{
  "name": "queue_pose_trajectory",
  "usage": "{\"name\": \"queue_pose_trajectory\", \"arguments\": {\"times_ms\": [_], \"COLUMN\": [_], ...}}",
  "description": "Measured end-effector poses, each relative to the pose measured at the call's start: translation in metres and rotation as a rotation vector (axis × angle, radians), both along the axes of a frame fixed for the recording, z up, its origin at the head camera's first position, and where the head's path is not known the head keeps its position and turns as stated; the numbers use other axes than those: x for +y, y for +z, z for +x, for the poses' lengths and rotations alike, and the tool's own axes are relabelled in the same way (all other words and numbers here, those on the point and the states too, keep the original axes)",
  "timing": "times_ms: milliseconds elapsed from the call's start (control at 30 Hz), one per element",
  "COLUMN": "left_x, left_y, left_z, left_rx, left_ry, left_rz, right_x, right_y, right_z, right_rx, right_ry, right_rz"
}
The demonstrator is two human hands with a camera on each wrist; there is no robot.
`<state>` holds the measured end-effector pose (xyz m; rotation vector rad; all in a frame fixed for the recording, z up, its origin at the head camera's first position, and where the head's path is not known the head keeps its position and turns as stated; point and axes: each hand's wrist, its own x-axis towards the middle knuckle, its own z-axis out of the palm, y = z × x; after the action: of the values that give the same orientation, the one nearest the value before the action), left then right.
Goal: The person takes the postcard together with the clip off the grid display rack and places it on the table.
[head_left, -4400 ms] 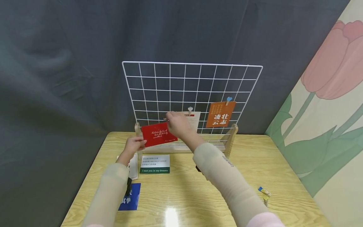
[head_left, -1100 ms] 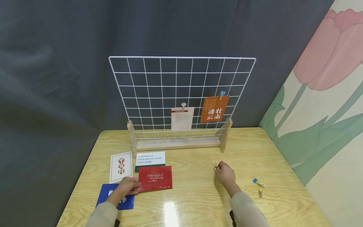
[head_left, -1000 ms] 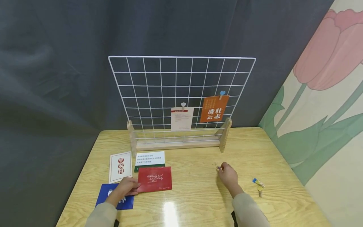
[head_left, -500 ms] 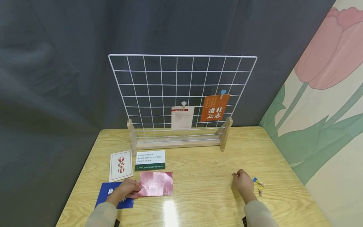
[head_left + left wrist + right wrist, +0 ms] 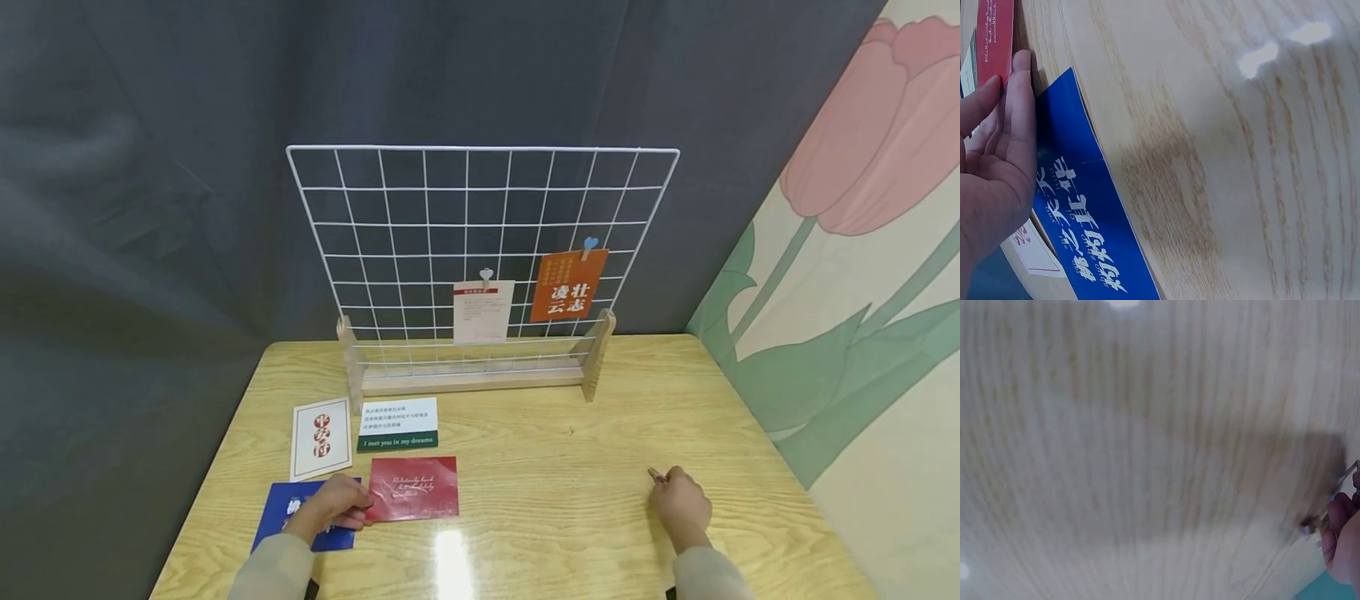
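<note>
My left hand [image 5: 336,502] pinches the left edge of a red card [image 5: 414,490], thumb above and fingers beneath, low over the table. The card carries white script. Under that hand lies a blue card [image 5: 1088,200] with white characters. At the table's right side my right hand [image 5: 681,500] is curled around a small wooden clothespin [image 5: 657,476], its tip poking out between thumb and fingers. Blurred small pieces show at those fingertips in the right wrist view. The two clothespins that lay at this spot are hidden by the hand.
Behind stands a white wire grid [image 5: 467,225] on a wooden base [image 5: 472,382]. On it hang a white card [image 5: 482,315] and an orange card [image 5: 568,286], each under a heart clothespin. A white-and-green card [image 5: 397,423] and a white card with red characters [image 5: 321,442] lie left.
Both hands came down from the grid, the left bringing the red card to the table. My right hand then slid rightward over the spot of the blue and yellow clothespins, covering it.
</note>
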<state>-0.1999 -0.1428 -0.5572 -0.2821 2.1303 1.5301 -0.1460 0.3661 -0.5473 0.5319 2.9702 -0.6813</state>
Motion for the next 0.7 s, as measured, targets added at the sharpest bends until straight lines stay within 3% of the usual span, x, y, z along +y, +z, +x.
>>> {"name": "queue_pose_trajectory", "arguments": {"times_ms": [367, 700], "left_x": [0.001, -0.002], "left_y": [0.009, 0.017], "left_z": [0.001, 0.001], "left_rx": [-0.026, 0.06], "left_ry": [0.055, -0.066], "left_rz": [-0.062, -0.233], "right_x": [0.015, 0.019], "right_y": [-0.004, -0.001], "right_z": [0.01, 0.01], "right_rx": [-0.058, -0.039], "right_ry": [-0.033, -0.023], "right_rz": [0.055, 0.072]}}
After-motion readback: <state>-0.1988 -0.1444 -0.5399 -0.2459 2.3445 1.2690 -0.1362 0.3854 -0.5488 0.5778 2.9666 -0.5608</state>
